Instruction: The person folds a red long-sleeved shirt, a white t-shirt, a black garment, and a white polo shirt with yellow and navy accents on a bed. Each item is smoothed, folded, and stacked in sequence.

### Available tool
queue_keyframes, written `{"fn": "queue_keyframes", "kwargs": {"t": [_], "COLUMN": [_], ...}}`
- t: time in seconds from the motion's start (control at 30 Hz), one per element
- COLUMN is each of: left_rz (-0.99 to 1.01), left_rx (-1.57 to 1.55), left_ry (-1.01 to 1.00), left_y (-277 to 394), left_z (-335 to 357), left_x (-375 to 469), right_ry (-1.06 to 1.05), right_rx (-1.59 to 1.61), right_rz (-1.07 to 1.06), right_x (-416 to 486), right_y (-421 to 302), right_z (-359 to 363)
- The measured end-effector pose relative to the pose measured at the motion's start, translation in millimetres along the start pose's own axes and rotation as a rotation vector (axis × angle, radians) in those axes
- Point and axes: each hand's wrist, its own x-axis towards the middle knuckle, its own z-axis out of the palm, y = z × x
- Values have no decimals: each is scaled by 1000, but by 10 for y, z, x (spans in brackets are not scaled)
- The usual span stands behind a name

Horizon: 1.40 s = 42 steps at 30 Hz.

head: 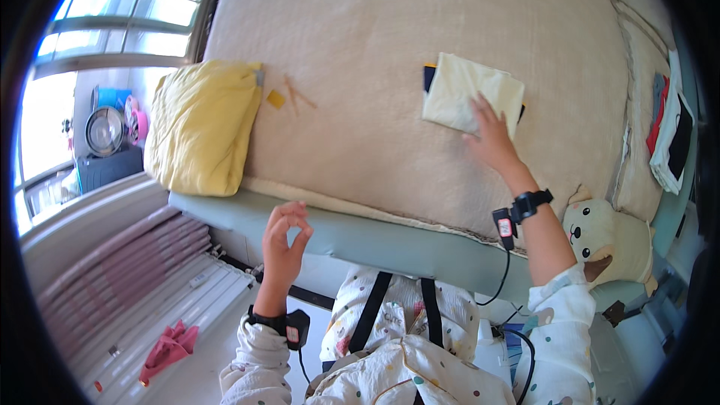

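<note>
A folded cream cloth rests on the beige bedspread, with a dark, yellow-edged piece showing from beneath its left side. My right hand lies over the cloth's lower right part, palm down and fingers spread, gripping nothing. My left hand hangs by the bed's near edge, loosely curled, with a gap between thumb and fingers and nothing visible in it. Above and left of it sits a folded yellow fabric bundle. A small yellow square and thin orange-brown strips lie beside that bundle.
A plush dog lies at the bed's near right corner. Folded clothes are stacked at the far right. At left are a window, a radiator and a pink cloth. A cable hangs from my right wrist device.
</note>
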Motion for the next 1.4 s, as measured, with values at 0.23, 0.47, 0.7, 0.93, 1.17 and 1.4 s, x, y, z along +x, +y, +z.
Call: {"fn": "queue_keyframes", "kwargs": {"t": [0.23,0.47,0.7,0.93,1.17,1.4], "left_rz": [-234,-508,-1115,-407,-142,-111], "left_rx": [101,643,126,-236,-411,-500], "left_ry": [139,186,-374,-506,-452,-378], "left_y": [-735,-2347,-2488,-1355,-465,287], "left_z": [-508,-590,-868,-1135,-1079,-801], "left_x": [-1323,-2524,-2343,-1428,-471,221], "right_ry": [43,-123,-137,-48,-24,-5], "right_rx": [126,142,111,312,384,628], "right_rz": [100,218,260,342,473,514], "right_x": [-571,-1133,-1340,-1506,-1999,-2419], "right_y": [46,99,-2,-57,-128,-176], "right_z": [-238,-255,-289,-496,-755,-1011]}}
